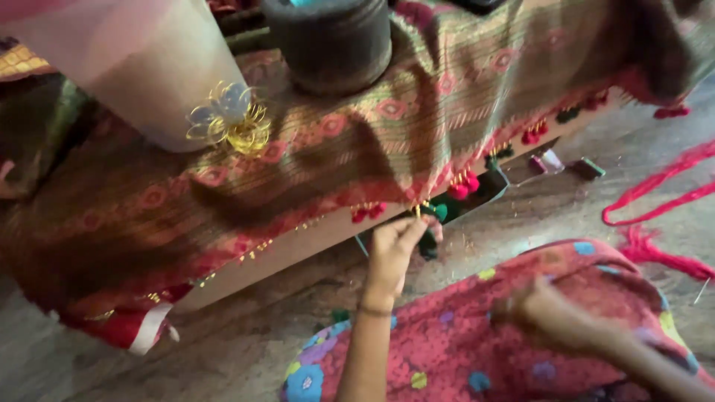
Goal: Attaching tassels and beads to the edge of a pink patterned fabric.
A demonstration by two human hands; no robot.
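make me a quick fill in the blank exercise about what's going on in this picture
1. The left hand pinches the fabric's tasselled ____.
2. The blurred right hand hovers over the person's ____ floral lap.
3. Loose red thread lies on the ____.
4. A gold wire ____ sits on the fabric.

Missing words: edge; red; floor; flower

At the far side stands a dark round container (pixel 328 41), and left of it a golden wire flower (pixel 231 119). Red yarn (pixel 655 193) lies on the floor at the right.
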